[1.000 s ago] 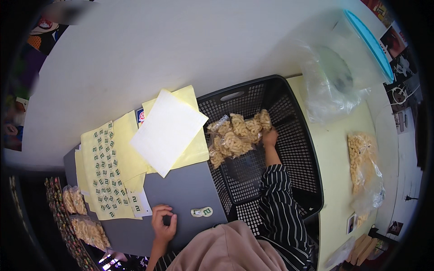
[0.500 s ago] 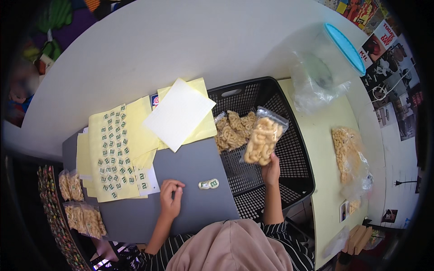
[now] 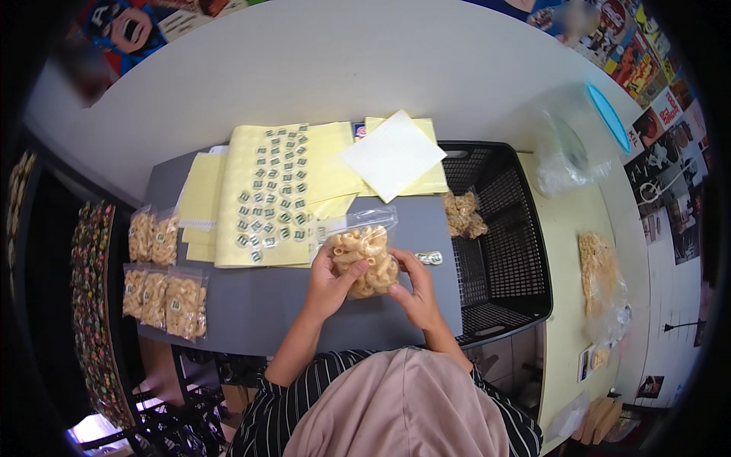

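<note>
My left hand [image 3: 331, 284] and my right hand [image 3: 415, 286] grip opposite sides of a clear zip bag [image 3: 365, 244] of pale golden curled snacks, held over the grey tabletop [image 3: 247, 301]. Just right of it lie loose round labels [image 3: 428, 258]. Behind the bag, a yellow backing sheet [image 3: 240, 160] carries many small round green-and-white stickers, beside a white square sheet [image 3: 394, 155] on yellow paper. On the left, several labelled bags of snacks [image 3: 183, 305] lie in two rows. To the right, a black mesh crate [image 3: 509, 274] holds more bagged snacks [image 3: 461, 213].
A clear tub with a turquoise lid [image 3: 608, 117] and crumpled plastic stand at the back right. A large bag of snacks [image 3: 598, 274] lies on the pale side table [image 3: 563, 221]. A curving white wall [image 3: 381, 53] with posters backs the table; a flowered cloth [image 3: 95, 305] hangs at left.
My right hand has lifted a bag out of the crate and brought it left over the grey table, where my left hand has taken hold too. My view has turned rightward-shifting the scene.
</note>
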`<state>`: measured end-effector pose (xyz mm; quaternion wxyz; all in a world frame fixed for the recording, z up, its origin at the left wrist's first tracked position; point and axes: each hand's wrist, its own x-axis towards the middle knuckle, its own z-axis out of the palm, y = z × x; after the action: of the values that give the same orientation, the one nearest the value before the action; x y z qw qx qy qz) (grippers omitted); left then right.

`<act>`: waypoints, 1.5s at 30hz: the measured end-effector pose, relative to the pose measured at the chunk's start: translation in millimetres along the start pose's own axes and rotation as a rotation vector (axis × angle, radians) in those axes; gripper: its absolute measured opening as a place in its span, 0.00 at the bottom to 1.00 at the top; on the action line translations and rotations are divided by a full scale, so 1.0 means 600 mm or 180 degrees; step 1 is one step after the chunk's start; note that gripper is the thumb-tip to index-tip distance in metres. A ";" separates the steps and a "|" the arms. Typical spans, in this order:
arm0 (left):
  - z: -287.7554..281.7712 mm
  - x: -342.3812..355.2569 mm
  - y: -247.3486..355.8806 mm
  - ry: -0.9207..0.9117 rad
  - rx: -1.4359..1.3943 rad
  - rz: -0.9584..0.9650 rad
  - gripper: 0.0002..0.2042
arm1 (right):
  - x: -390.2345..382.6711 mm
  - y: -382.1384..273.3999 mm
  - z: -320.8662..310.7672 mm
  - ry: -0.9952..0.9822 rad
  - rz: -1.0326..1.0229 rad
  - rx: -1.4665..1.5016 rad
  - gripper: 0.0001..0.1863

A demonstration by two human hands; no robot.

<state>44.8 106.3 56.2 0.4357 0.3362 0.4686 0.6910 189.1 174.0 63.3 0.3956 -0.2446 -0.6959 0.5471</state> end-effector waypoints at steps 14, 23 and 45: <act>-0.124 -0.070 0.014 0.1150 -0.0099 0.0558 0.22 | 0.038 -0.019 0.147 -0.0965 0.0334 -0.0140 0.22; -0.164 -0.074 0.051 0.0841 -0.0408 0.0419 0.20 | 0.058 -0.054 0.182 -0.1268 -0.0013 -0.0830 0.18; -0.181 -0.053 0.050 0.0941 -0.0027 0.0886 0.19 | 0.080 -0.018 0.212 -0.1182 0.0437 0.0562 0.20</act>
<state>-46.2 33.5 46.2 0.2638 0.2907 0.4736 0.7884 58.6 135.9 75.7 0.2423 -0.1508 -0.6879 0.6673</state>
